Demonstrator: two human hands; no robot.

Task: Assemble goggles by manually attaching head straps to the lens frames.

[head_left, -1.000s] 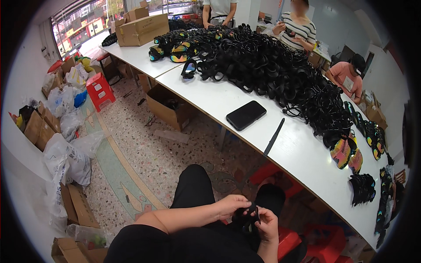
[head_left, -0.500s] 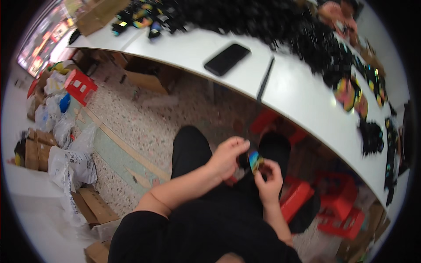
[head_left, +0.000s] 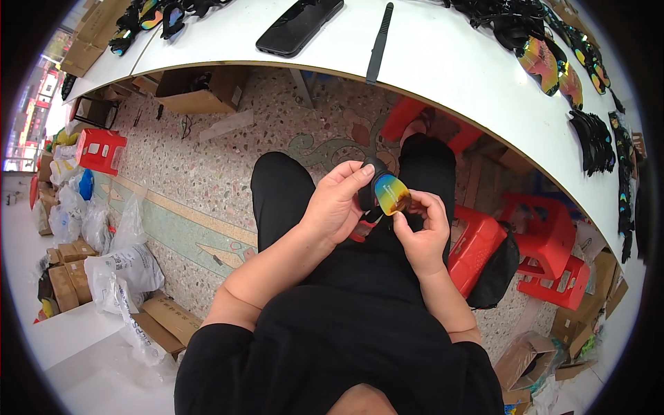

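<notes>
Above my lap I hold a pair of swim goggles with a rainbow mirrored lens (head_left: 392, 193) and black frame. My left hand (head_left: 337, 200) is closed on the black part, its thumb pressed on top near the upper end. The fingers and thumb of my right hand (head_left: 425, 227) pinch the lens's lower right edge. A dark band hangs below the lens, between my hands; part of it is hidden by my left hand. On the white table (head_left: 443, 66) ahead lie a black phone (head_left: 299, 26) and a black strap (head_left: 380, 45) that reaches the near edge.
More goggles with mirrored lenses (head_left: 539, 63) and a bundle of black pieces (head_left: 592, 142) lie on the table's right side. Red plastic stools (head_left: 477, 245) stand beside my right leg. Cardboard boxes (head_left: 200, 93) and plastic bags (head_left: 124, 273) are on the floor.
The view has shifted, so the table sits higher in the picture. The goggles' lens now faces upward more, and both hands still hold them.
</notes>
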